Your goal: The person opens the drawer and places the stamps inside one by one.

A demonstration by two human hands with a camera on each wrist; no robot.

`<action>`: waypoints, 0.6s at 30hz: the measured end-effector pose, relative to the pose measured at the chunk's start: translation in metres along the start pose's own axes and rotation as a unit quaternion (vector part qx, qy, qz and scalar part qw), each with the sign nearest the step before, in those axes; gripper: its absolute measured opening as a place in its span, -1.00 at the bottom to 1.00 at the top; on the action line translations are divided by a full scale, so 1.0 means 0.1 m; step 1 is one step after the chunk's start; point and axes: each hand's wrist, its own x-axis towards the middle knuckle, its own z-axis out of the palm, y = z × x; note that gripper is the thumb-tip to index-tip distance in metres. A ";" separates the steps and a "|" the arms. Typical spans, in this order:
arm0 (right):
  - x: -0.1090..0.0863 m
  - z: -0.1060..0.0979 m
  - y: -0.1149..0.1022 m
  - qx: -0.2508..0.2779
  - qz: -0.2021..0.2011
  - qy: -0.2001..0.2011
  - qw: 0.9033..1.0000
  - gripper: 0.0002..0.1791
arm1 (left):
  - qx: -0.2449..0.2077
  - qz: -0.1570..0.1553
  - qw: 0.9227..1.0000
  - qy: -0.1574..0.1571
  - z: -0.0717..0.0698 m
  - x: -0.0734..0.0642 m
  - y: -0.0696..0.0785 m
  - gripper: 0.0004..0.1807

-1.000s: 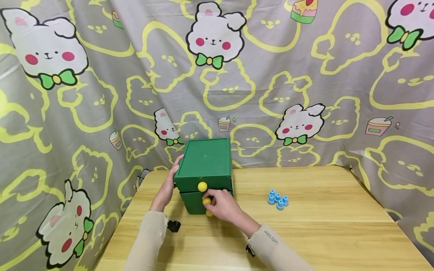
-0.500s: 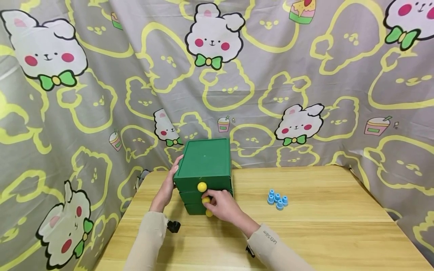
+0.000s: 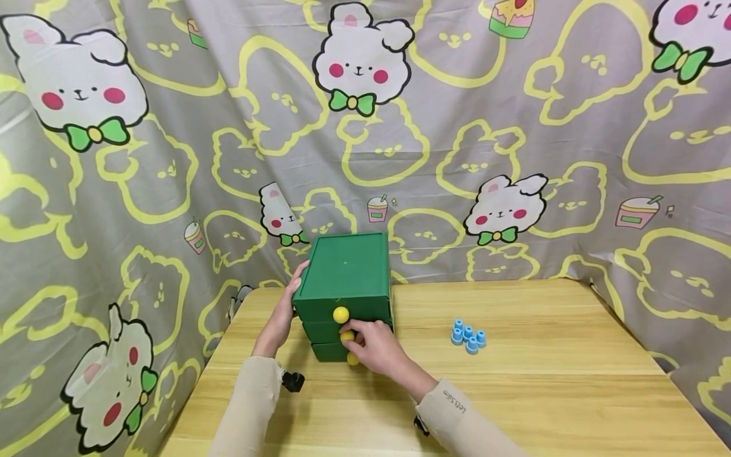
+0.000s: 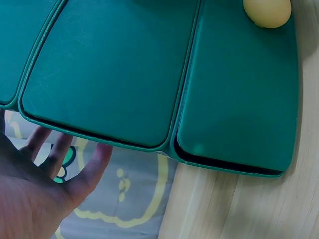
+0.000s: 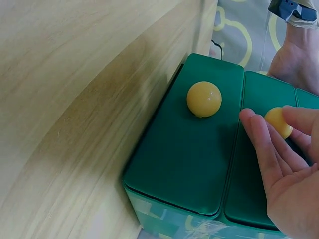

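A green drawer cabinet (image 3: 344, 266) with three stacked drawers stands on the table, each drawer front bearing a round yellow knob. My right hand (image 3: 377, 346) pinches the middle knob (image 5: 279, 123) between thumb and fingers, partly covering the middle drawer front. The top knob (image 3: 341, 315) sits above that hand, and the bottom knob (image 5: 204, 99) is untouched below it. Against the cabinet's left side rests my left hand (image 3: 280, 327), its fingers (image 4: 92, 172) extended along the wall. All three drawer fronts look nearly flush.
Several small light-blue plastic pieces (image 3: 468, 335), shaped like flanged caps, stand in a cluster on the wooden table (image 3: 542, 393), right of the cabinet. A grey curtain (image 3: 428, 146) with cartoon prints hangs behind the table and on both sides.
The middle drawer has slid back into the cabinet, pushed by my right hand on its knob, and the bottom drawer front now shows beneath it. My left hand has stayed in place.
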 end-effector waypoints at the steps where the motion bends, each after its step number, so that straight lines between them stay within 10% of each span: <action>1: 0.00 0.00 0.00 -0.001 -0.001 0.000 1.000 -0.80 | 0.001 0.000 1.000 0.000 0.00 0.00 0.00 -0.43; 18: -0.01 0.01 0.01 0.002 -0.005 0.007 1.000 -0.82 | -0.001 -0.002 1.000 0.006 0.02 -0.01 0.03 -0.42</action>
